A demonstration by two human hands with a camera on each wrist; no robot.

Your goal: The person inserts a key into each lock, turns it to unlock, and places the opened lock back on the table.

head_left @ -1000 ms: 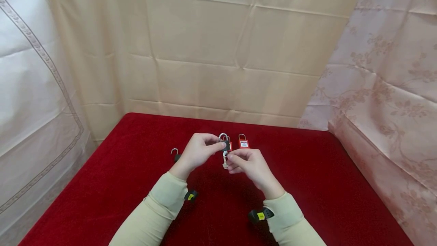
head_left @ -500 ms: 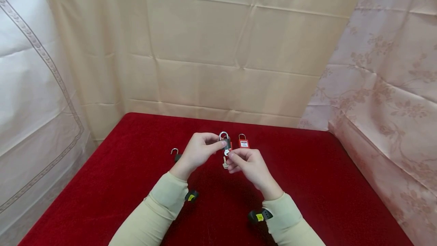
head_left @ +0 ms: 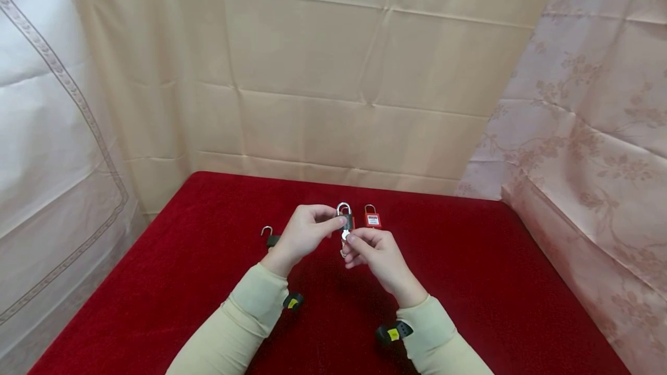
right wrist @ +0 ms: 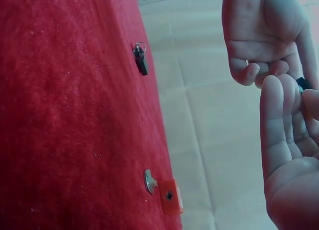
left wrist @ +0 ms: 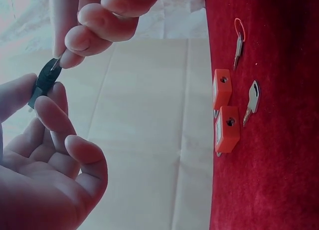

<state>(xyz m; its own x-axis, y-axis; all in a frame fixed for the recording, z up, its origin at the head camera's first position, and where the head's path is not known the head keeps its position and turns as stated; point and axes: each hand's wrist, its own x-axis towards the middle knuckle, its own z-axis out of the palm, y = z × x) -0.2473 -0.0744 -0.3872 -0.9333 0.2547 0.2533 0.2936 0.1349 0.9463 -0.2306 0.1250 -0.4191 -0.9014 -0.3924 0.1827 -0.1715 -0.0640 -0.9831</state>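
Though its shackle (head_left: 344,205) gleams, the padlock (left wrist: 46,80) is black.

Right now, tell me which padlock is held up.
The black padlock pinched by the left hand, with the right hand at its lower end. The two red padlocks and other black padlock, at left, rest on the table.

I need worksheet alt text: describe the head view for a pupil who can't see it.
The left hand holds a dark padlock, shackle up, while the right hand pinches a key at its lower end, above a red-covered table. Behind are two red padlocks, one mostly hidden; another dark padlock shows partly at left.
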